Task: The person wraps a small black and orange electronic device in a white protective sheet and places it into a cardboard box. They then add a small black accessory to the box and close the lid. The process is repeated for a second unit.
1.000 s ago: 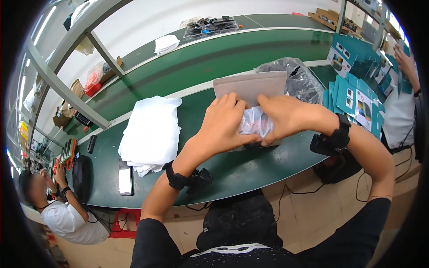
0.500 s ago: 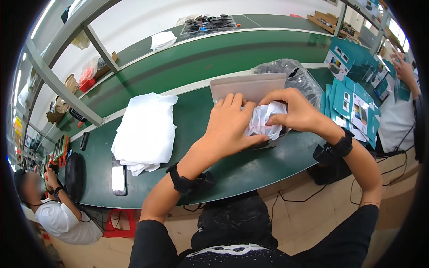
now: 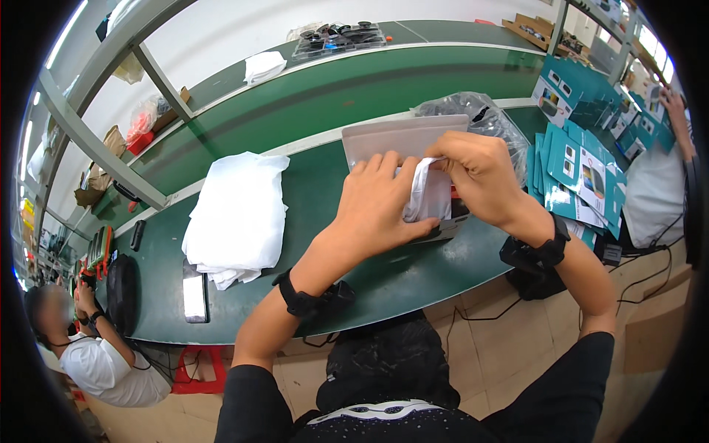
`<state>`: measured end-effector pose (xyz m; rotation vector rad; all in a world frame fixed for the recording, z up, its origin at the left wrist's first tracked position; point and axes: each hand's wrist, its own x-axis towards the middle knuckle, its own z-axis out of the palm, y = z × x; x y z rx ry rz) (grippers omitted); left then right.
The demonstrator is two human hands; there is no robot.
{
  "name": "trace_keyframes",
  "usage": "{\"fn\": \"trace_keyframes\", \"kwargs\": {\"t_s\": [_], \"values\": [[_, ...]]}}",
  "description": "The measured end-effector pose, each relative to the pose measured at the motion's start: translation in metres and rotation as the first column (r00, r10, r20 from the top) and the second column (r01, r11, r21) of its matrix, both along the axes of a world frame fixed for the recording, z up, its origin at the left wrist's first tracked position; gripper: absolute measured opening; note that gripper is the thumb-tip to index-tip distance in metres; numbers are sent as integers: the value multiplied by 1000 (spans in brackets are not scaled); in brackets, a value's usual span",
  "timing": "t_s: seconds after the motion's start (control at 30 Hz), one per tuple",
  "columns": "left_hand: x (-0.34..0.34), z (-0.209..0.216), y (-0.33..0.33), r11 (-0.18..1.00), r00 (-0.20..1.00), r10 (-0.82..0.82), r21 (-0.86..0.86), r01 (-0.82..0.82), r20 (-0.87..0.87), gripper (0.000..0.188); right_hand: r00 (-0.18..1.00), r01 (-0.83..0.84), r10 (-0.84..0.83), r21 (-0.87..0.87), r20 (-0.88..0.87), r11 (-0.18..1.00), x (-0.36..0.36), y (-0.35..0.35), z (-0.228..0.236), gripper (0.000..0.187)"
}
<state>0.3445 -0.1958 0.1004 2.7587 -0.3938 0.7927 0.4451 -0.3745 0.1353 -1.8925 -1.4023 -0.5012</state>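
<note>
Wrapping looks to be in hand: the right hand pinches the white wrapping sheet in the open carton's mouth; the left hand spans the carton's left side, grip unclear. Next calls for steadying the carton.

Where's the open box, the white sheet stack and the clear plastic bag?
Open box (image 3: 399,137): head view, inside of raised flap.
White sheet stack (image 3: 236,213): head view, middle of top sheet.
Clear plastic bag (image 3: 501,136): head view, crumpled right side.

The tabletop looks smooth and glossy, the box matt cardboard, the bag crinkled shiny plastic.
</note>
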Motion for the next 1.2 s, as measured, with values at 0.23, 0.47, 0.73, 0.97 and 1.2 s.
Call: {"fn": "trace_keyframes", "kwargs": {"t_s": [0.23, 0.47, 0.73, 0.97, 1.2], "values": [[-8, 5, -2, 984, 999, 36, -171, -40, -31, 78, 976, -154, 173, 141, -133, 978, -4, 16, 8, 10], [-17, 3, 9, 926, 999, 39, -376, -24, 30, 74, 979, -3, 37, 162, -203, 987, 0, -18, -1, 33], [-20, 11, 16, 783, 993, -73, -611, 112, 89, 72, 928, 164, -136, 52, -347, 985, 3, -30, -42, 35], [-25, 28, 10, 354, 966, -90, -899, 258, 242, 64, 970, 245, -244, 111, -16, 963, -9, -34, -38, 35], [-27, 49, 7, 222, 927, -236, -912, 344, 293, 67, 768, -131, 389, 470, -508, 873, -43, 8, 9, 72]]}}
